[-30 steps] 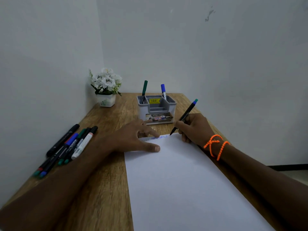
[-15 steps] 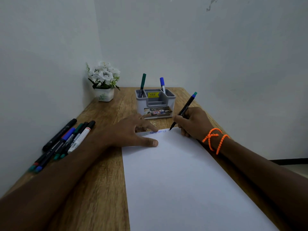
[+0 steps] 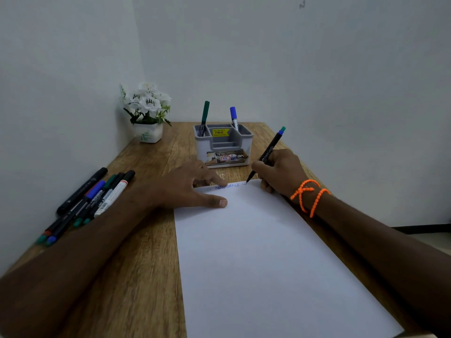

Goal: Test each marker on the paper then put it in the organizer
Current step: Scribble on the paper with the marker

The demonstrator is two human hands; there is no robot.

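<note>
Right hand (image 3: 278, 170) grips a slim black marker with a teal end cap (image 3: 268, 152), fingers curled round the lower barrel, tip down on the far edge of the large white paper sheet (image 3: 256, 264). Tip touches the paper just ahead of the right fingertips, at the end of a faint zigzag line. Blue scribble (image 3: 227, 187) lies on the same edge, between the tip and the left fingers.

Left hand (image 3: 188, 189) lies flat, fingers spread and straight, pressing the paper's far left corner; thumb (image 3: 217, 202) points toward the right hand.

Grey plastic desk organizer with a yellow price sticker (image 3: 224, 145) stands just beyond both sets of fingers, on the brown wooden table (image 3: 136, 252). Green-capped marker (image 3: 204, 118) upright in its left back compartment, blue-capped marker (image 3: 233, 117) in the right back one.

Cluster of loose markers (image 3: 85, 203) lies well left of the left fingers, beside the forearm. White flowers in a small white pot (image 3: 147, 113) at the far left corner. Orange beaded cord (image 3: 310, 195) wraps the right wrist.
</note>
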